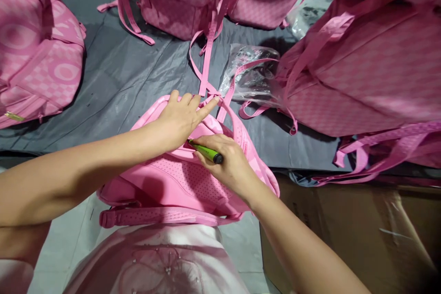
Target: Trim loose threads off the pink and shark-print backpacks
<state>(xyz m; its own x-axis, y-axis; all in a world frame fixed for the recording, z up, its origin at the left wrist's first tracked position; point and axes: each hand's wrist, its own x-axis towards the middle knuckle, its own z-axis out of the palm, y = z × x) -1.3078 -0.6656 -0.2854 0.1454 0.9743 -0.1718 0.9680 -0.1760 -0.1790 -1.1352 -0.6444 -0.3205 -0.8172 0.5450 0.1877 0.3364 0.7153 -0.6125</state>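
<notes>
Step in hand: judged to be marker work at the mouth of the bag (188,188). The bag lies on its front at the near edge of the worktop (113,73), against the person's clothing (172,262), its dotted back panel showing.

Right hand (225,158): grasping the green marker (208,151), black end toward the person, other end directed into the bag's mouth. Whether that end touches the cloth cannot be told.

Left hand (181,119): laid over the far rim of the bag, fingers spread. Thumb out of sight; whether it pinches the cloth cannot be determined.

Next move: in my judgement, it calls for the left hand to hold the rim flat and the right to guide the marker with light, steady pressure. A slack lining could shift under the tip and smear a stroke.

Surroundings: beyond the bag and to its right, a plastic wrapper (255,73); farther right, a large backpack (372,73). To the bag's left, a patterned backpack (44,55). Below right of the bag, a carton (327,229).
</notes>
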